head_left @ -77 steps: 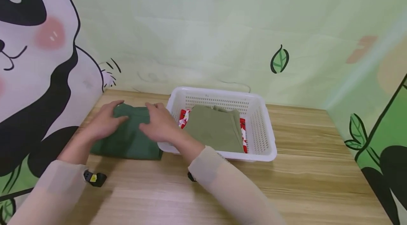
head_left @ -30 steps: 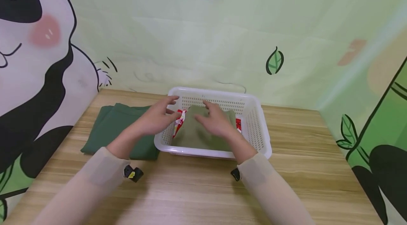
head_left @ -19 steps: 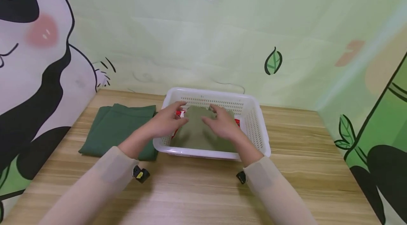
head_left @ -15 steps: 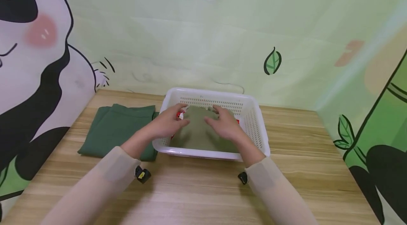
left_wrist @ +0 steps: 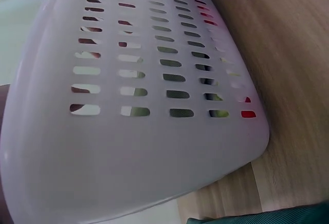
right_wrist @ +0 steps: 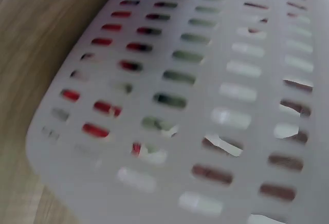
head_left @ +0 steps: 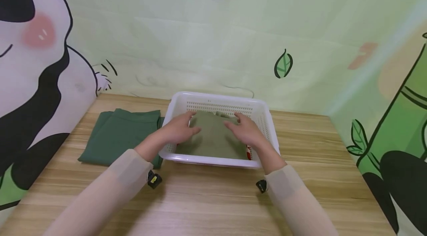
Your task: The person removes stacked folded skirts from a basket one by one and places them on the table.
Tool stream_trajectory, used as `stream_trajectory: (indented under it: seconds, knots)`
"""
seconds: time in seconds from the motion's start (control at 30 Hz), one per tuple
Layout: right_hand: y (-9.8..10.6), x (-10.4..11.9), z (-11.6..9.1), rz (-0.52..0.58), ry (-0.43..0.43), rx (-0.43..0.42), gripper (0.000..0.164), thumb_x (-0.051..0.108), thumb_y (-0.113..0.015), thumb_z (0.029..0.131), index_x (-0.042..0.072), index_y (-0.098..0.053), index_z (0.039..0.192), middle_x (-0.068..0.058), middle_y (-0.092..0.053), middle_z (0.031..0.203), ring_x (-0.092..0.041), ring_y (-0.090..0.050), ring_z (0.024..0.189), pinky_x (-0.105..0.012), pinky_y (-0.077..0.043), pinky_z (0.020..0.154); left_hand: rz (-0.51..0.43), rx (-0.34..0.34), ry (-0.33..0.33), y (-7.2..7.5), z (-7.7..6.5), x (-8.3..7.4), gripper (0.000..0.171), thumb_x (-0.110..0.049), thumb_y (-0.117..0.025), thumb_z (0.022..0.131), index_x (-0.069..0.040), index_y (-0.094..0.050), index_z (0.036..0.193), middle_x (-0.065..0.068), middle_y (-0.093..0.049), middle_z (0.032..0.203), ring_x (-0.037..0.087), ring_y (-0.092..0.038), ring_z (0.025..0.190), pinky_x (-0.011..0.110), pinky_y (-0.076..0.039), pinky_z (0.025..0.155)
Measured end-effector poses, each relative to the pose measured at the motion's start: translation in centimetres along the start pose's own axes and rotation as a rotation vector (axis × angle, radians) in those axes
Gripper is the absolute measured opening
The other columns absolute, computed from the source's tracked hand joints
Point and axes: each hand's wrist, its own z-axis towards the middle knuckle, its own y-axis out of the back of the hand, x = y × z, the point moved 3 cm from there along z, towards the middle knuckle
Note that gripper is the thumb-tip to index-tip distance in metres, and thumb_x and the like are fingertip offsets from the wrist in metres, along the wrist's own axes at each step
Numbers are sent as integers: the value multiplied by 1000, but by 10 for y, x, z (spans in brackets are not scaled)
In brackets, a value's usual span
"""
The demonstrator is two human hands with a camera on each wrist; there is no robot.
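A folded olive-green garment [head_left: 211,138] lies in the white perforated plastic basket [head_left: 213,160], on top of a red-and-white patterned cloth [head_left: 248,152]. My left hand [head_left: 180,129] is over the basket's left side, thumb and fingers spread at the garment's left edge. On the other side, my right hand [head_left: 247,130] hovers near the garment's right edge, fingers parted. Neither hand visibly grips anything. Both wrist views are mostly filled by the basket's slotted wall [left_wrist: 113,162], with red and olive fabric showing through. The fingertips are hidden there.
To the left of the basket, a folded dark green garment [head_left: 121,136] lies flat on the wooden table [head_left: 207,199]. The back wall [head_left: 160,54] stands close behind the basket, printed with leaves and a panda.
Both hands have left the dark green garment and moved right to the basket. Over the last second they have lowered toward the olive garment, and the right hand has shifted further right.
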Motion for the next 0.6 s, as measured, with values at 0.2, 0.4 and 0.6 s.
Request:
stream_trajectory:
  seconds: [0.2, 0.4, 0.6]
  knots:
    - [6, -13, 3, -4, -30, 17, 78, 50, -51, 105, 2, -29, 162, -24, -36, 164, -42, -37, 151, -56, -36, 121, 84, 43, 67, -3, 4, 1, 80, -38, -56, 105, 6, -21, 161, 28, -36, 163, 43, -37, 151, 58, -36, 121]
    - [8, -23, 7, -25, -52, 45, 74, 46, -52, 105, -3, -34, 158, -25, -40, 161, -42, -38, 150, -56, -36, 121, 145, 83, 121, -8, 10, 3, 81, -42, -59, 103, 5, -26, 160, 25, -49, 154, 34, -55, 132, 57, -43, 115]
    - [6, -31, 13, -19, -47, 87, 57, 33, -59, 102, -5, -51, 143, -23, -59, 137, -33, -57, 123, -49, -50, 105, 120, 59, 141, -9, 12, 1, 80, -38, -65, 100, 4, -30, 158, 23, -57, 143, 30, -57, 114, 53, -48, 109]
